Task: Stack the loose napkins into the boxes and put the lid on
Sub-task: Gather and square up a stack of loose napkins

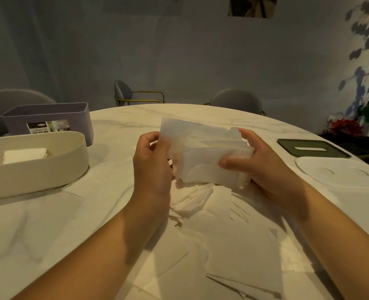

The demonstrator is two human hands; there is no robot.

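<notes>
Both forearms reach fwd from the lower frame edge and converge over mid-bench (38,234). L hand (152,161): back toward camera, wrist near straight, fingers (164,146) curled, pinching the left end of a napkin stack (205,156). R hand (263,167): palm turned inward, thumb laid across the stack's near face, the other fingers wrapped over its far right end. Both hands thus grip the stack, which is held clear of the bench, roughly level, w/ its long axis left–right; sheets uneven, top-left corner sticking up above the L fingers.

Loose napkins (222,230) lie scattered flat on the bench, directly below and nearer than the hands. Cream box (49,176): open, at left, well apart from the L hand, w/ a small napkin pile (24,154) inside. Purple box (71,113): open, just behind the cream one; whether they touch cannot be told. Green lid (287,145), slotted, and white lid (309,163) lie flat at right, beyond the R hand, neither on a box.
</notes>
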